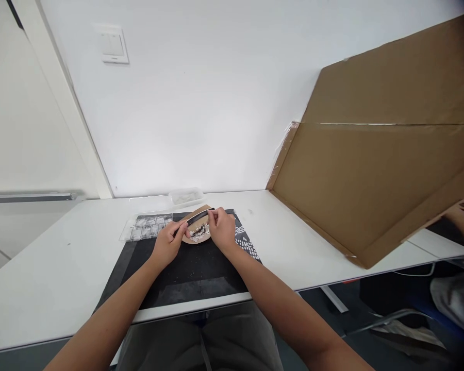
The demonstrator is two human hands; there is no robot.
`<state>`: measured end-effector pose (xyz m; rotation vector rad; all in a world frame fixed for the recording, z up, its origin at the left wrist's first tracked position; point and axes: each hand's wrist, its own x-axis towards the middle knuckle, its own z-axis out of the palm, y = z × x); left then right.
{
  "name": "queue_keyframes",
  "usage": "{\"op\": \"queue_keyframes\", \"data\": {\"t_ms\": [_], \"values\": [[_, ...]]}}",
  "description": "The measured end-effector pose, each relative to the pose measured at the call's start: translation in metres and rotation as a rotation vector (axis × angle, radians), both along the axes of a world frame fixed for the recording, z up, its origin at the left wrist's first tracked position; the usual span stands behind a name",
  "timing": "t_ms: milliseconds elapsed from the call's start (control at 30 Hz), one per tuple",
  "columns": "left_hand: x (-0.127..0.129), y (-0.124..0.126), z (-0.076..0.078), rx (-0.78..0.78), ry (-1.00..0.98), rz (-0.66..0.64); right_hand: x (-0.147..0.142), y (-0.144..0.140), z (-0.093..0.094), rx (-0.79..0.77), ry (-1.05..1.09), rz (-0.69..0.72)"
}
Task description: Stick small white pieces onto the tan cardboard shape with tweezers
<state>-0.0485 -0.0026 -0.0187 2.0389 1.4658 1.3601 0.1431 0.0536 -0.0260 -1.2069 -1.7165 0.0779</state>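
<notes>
My left hand [169, 241] and my right hand [221, 226] pinch the two ends of a narrow dark strip [198, 216] with a pale edge. The strip is slightly curved and slants up to the right. Beneath it lies a brown round dish [195, 240] holding small white and black scraps [199, 233]. Whether the dish touches my fingers I cannot tell. Under both hands is a black mat [193, 268] sprinkled with tiny specks. Left of my left hand, a clear compartment tray [147, 226] contains whitish pieces.
Several small white pieces [247, 247] lie in rows at the mat's right edge. A clear plastic box [186, 196] stands by the wall. On the right, a large cardboard sheet [371, 180] leans upright on the white table [294, 247]. Beyond it part of another person's arm [462, 224] shows.
</notes>
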Motion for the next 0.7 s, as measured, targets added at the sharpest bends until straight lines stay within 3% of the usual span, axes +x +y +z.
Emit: {"op": "queue_keyframes", "data": {"t_ms": [233,467,700], "values": [[-0.002,0.002,-0.001,0.002,0.009,-0.019,-0.018,-0.019,0.0,0.021,-0.076,0.16],[0.0,0.0,0.002,0.008,0.015,-0.004,0.0,0.0,-0.001,-0.002,0.017,-0.018],[-0.001,0.001,0.0,0.017,0.013,-0.01,-0.014,-0.016,-0.001,0.02,-0.03,0.117]]}}
